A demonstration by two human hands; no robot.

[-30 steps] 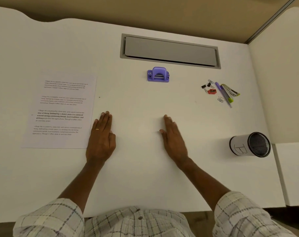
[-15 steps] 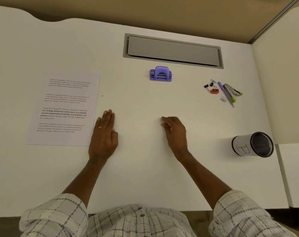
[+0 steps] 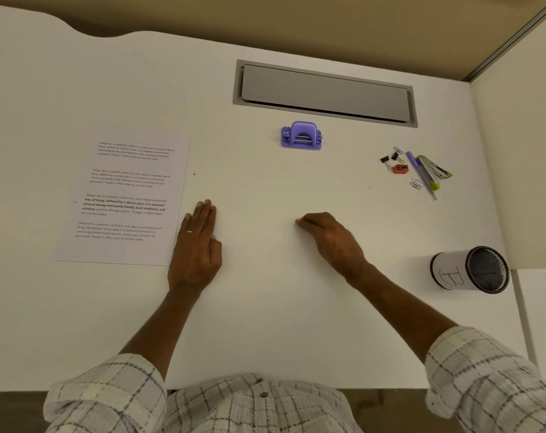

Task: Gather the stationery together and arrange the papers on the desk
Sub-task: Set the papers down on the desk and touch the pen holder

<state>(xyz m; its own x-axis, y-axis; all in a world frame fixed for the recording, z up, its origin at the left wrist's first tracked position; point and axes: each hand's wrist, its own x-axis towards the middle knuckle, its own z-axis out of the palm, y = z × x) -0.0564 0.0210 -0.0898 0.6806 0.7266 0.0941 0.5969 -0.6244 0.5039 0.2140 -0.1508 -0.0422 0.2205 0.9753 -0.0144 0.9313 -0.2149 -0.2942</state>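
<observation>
A printed paper sheet (image 3: pixel 124 198) lies flat at the left of the white desk (image 3: pixel 265 323). My left hand (image 3: pixel 196 248) rests flat beside the sheet's right edge, fingers together, holding nothing. My right hand (image 3: pixel 331 239) hovers mid-desk with its fingers curled in, nothing in it. A purple hole punch (image 3: pixel 301 135) sits farther back. At the right lie black binder clips (image 3: pixel 390 159), a red sharpener (image 3: pixel 400 169), paper clips (image 3: pixel 416 184), a purple pen (image 3: pixel 420 173) and a green stapler (image 3: pixel 435 168). A black mesh pen cup (image 3: pixel 468 270) labelled B stands near the right edge.
A grey cable hatch (image 3: pixel 324 92) is set into the desk at the back. A white side panel (image 3: pixel 521 151) borders the desk on the right. The desk's front edge runs just above my checked shirt.
My right hand has lifted from flat on the desk and curled its fingers. My left hand stays flat in place. The view has shifted slightly.
</observation>
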